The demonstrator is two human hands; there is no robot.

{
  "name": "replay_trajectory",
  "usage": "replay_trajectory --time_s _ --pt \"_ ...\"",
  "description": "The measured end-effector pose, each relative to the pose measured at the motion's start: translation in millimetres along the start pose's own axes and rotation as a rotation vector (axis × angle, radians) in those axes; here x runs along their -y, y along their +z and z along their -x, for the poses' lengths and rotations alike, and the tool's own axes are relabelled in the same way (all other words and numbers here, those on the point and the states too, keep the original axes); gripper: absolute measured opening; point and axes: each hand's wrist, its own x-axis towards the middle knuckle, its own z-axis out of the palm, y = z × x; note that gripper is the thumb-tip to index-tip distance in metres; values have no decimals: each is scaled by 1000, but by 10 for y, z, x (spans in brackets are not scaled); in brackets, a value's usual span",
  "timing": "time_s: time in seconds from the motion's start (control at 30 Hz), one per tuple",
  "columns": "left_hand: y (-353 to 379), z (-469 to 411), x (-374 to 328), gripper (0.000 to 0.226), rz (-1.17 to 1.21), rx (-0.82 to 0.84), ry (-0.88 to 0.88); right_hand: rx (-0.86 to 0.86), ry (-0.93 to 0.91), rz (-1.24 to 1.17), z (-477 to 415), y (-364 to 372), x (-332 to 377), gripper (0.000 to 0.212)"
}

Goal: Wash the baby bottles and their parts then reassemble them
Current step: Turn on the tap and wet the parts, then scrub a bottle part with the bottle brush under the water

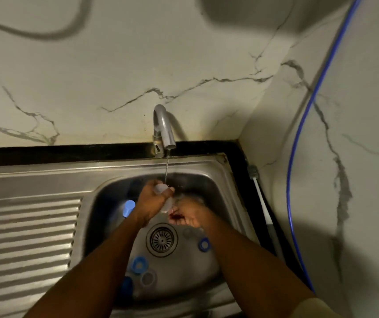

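the left hand point(154, 200) was wrapped round a clear baby bottle point(161, 188), holding it under the thin stream of water point(166, 167) that fell from the tap point(163, 127). the bottle's long axis ran from its far end, which poked out beyond the left hand's fingers into the stream, back toward the person to its near end beside the right hand point(189, 216). the left hand's fingers covered most of the body, and which end was the mouth could not be made out. the right hand sat just right of the left, fingers curled at the bottle's near end. it was blurred, with a reddish patch at its fingertips, and whether it gripped the bottle or anything else could not be told.

both hands were over the basin of the steel sink point(92, 173). a light blue cap point(128, 207) lay just left of the left wrist. nearer the person than the hands lay the drain point(162, 239), a blue ring point(204, 244) beside the right forearm, a second blue ring point(139, 263), a greyish ring point(148, 278) and a dark blue piece point(126, 286) partly hidden by the left forearm. the ridged draining board point(23, 237) stretched well left of the left hand. right of the right hand the basin wall stood near, then the black surface point(69, 154) edge with a white-handled brush point(262, 203), and a blue hose point(298, 180) against the marble wall.
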Motion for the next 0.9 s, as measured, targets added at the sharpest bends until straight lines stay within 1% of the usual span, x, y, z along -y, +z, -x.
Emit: replay_trajectory --time_s 0.03,0.07,0.13,0.17,0.23,0.3,0.37,0.43,0.53,0.6,0.67,0.77,0.83,0.9 --pt "32 41 49 28 -19 -45 0 -50 -40 110 10 -13 -60 15" --pt "33 9 62 29 -18 -72 2 -143 -94 251 -7 -41 -115 15" --pt "66 17 46 40 -47 -115 -13 -469 -213 546 44 -195 -210 22" --pt "83 6 22 44 -57 -128 -39 -622 -253 602 126 -322 -263 24" --pt "118 -12 23 47 14 -132 -90 -822 -328 565 279 -633 -382 25" --pt "149 -18 -11 54 195 -113 -193 -954 -349 600 382 -995 -561 27" --pt "151 3 -10 64 381 -80 -291 -1042 -335 663 405 -1301 -777 28" --pt "156 44 4 60 503 -37 -353 -1096 -312 721 417 -1480 -968 30" --pt "197 112 0 48 491 11 -377 -1152 -230 796 414 -1591 -1238 33" --pt "211 108 19 51 473 -9 -396 -1157 -181 776 353 -1616 -1402 34" --pt "225 117 30 56 497 -45 -410 -1148 -145 775 300 -1636 -1531 30" --pt "228 141 9 57 523 -107 -395 -1143 -193 732 317 -1643 -1502 25" --pt "205 127 1 60 536 -100 -382 -1110 -275 708 404 -1583 -1317 25" --pt "184 94 -20 69 618 -74 -403 -993 -374 668 513 -1460 -1056 26"
